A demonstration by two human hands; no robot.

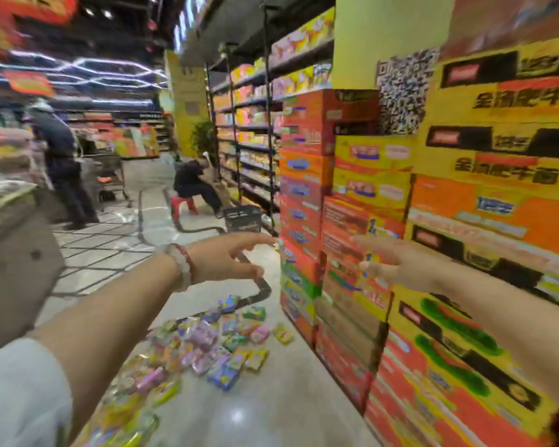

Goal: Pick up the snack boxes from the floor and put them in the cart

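Observation:
Several small colourful snack boxes [217, 337] lie scattered on the pale shop floor, below and between my arms. My left hand [229, 258] is stretched forward above them, fingers straight and spread, holding nothing; a beaded bracelet sits on its wrist. My right hand [391, 264] is also held out in the air with fingers extended, empty, in front of the stacked cartons. The picture is blurred by motion. A grey cart-like edge [17, 262] shows at the far left, too blurred to tell what it is.
A tall stack of orange and yellow cartons [368, 221] walls off the right side. A dark shopping basket [242, 217] stands on the floor ahead. One person sits on a red stool [183, 203]; another stands at the left [62, 162] by a trolley.

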